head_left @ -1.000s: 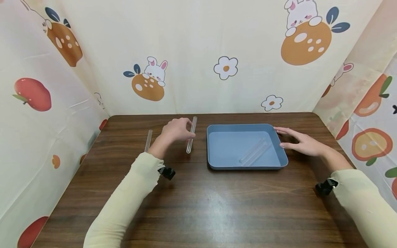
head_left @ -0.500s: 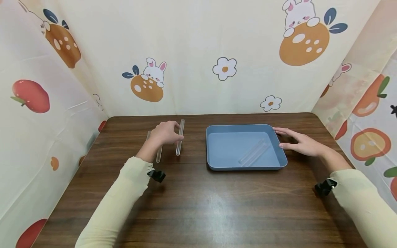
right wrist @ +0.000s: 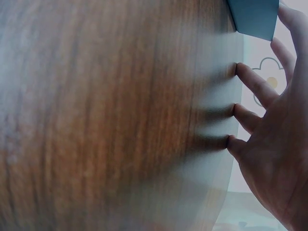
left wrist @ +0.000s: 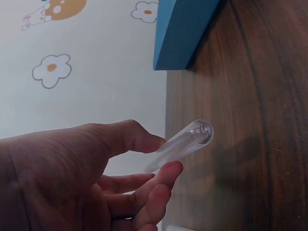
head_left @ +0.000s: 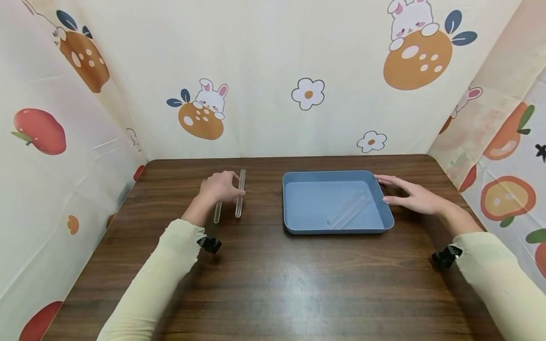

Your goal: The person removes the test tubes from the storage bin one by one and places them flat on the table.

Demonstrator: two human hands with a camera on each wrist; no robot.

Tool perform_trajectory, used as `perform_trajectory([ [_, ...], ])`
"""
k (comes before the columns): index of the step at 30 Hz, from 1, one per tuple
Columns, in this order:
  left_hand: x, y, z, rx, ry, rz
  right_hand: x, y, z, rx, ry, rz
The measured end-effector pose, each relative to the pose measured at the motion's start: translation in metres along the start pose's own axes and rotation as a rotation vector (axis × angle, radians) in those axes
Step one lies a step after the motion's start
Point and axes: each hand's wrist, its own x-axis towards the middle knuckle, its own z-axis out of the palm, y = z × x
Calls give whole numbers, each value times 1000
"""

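Note:
Near the back left of the table, my left hand (head_left: pixel 219 186) pinches a clear test tube (head_left: pixel 241 189) between thumb and fingers. In the left wrist view the tube's rounded end (left wrist: pixel 199 134) points away from the hand. Another test tube (head_left: pixel 217 213) lies just left of it, partly hidden under the hand. To the right is a shallow blue tray (head_left: pixel 294 225) with two clear tubes (head_left: pixel 350 210) lying slantwise inside. My right hand (head_left: pixel 415 196) has its fingers spread, with thumb and fingertips at the tray's right side; in the right wrist view, several fingertips touch the table.
The dark wood table (head_left: pixel 298 284) ends at a printed curtain (head_left: pixel 264 71) behind and at both sides. Each wrist carries a small black camera, and light sleeves (head_left: pixel 158 270) cover the forearms.
My left hand has carried the test tube leftward and slightly nearer, from close to the tray to beside the other tube. The right hand and the tray stay in place.

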Motion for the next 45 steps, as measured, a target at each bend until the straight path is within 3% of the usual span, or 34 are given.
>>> perform_trajectory([
  [3,10,-11,10,4,5,9,0,1,0,-1,-1,1],
  [5,9,-10,10,-2,-4,4,0,1,0,0,-2,1],
  [7,-8,6,0,-7,-19,-26,0,2,0,1,-2,1],
  [8,-9,8,-2,-7,-20,-40,0,2,0,1,-2,0],
  [11,-28,22,-10,-17,-29,-52,0,1,0,2,-2,1],
  [15,-38,28,-12,-13,-37,-69,1,1,-1,-2,-4,5],
  [45,-32,21,-7,21,-33,-86,0,2,-1,8,0,-8],
])
